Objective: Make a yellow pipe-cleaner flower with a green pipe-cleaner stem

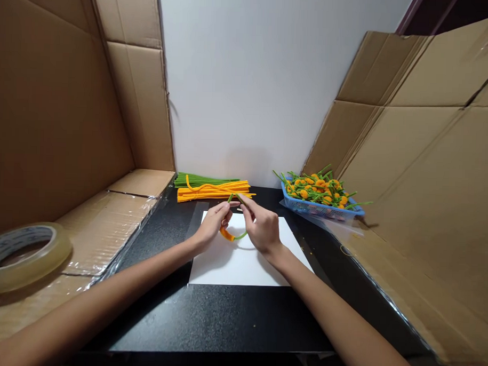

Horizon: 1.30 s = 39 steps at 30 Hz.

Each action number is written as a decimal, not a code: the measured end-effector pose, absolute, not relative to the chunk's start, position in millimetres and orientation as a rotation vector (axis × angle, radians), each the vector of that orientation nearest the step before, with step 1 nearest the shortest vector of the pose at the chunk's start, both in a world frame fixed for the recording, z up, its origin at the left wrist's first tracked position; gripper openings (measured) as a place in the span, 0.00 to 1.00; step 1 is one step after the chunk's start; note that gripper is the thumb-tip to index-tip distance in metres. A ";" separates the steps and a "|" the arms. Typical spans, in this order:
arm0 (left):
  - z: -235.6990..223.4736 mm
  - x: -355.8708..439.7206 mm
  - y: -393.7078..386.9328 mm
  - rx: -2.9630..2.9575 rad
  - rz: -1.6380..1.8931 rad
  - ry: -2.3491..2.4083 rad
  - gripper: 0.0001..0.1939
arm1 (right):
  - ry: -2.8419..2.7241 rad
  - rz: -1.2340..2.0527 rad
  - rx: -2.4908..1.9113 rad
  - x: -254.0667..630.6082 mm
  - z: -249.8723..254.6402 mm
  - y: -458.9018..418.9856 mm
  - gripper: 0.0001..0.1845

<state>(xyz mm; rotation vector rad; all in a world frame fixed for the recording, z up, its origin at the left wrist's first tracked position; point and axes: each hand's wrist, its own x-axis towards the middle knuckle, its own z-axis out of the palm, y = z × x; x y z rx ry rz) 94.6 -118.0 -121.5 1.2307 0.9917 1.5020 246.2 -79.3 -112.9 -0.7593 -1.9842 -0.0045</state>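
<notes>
Above the white sheet (pixel 241 265), my left hand (pixel 211 225) is closed in a pinch on a bent pipe cleaner, whose orange part (pixel 226 234) curves below the fingers. The curve continues as a green pipe cleaner (pixel 241 236) toward my right hand (pixel 265 230). That hand is closed too, thumb and fingers pressed on green pipe cleaner near the top. A short green tip rises above the left fingers. How the orange and green parts join is partly hidden by the fingers.
Behind my hands lie bundles of orange pipe cleaners (pixel 211 192) and green pipe cleaners (pixel 206 180). A blue basket (pixel 321 208) of orange-and-green pieces stands at the back right. A tape roll (pixel 59 251) lies at left. Cardboard walls (pixel 432 173) flank the black table (pixel 219 321).
</notes>
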 end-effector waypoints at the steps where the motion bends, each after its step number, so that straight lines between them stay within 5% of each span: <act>1: -120.3 93.4 -117.9 1.250 1.476 0.969 0.15 | -2.029 -0.096 -0.732 246.5 -112.6 -80.7 0.18; 3: -116.9 89.3 -117.7 1.282 1.422 0.942 0.12 | -2.091 -0.236 -0.686 248.6 -111.4 -80.8 0.19; 7: -111.8 79.7 -117.2 1.361 1.307 0.960 0.30 | -2.189 -0.401 -0.571 254.7 -108.5 -75.7 0.19; 10: -111.5 76.5 -116.7 1.441 1.261 0.991 0.34 | -2.222 -0.512 -0.531 256.0 -107.6 -73.4 0.16; 39: -107.0 77.3 -121.6 1.737 1.097 1.104 0.31 | -2.340 -0.727 -0.368 247.4 -106.1 -79.4 0.16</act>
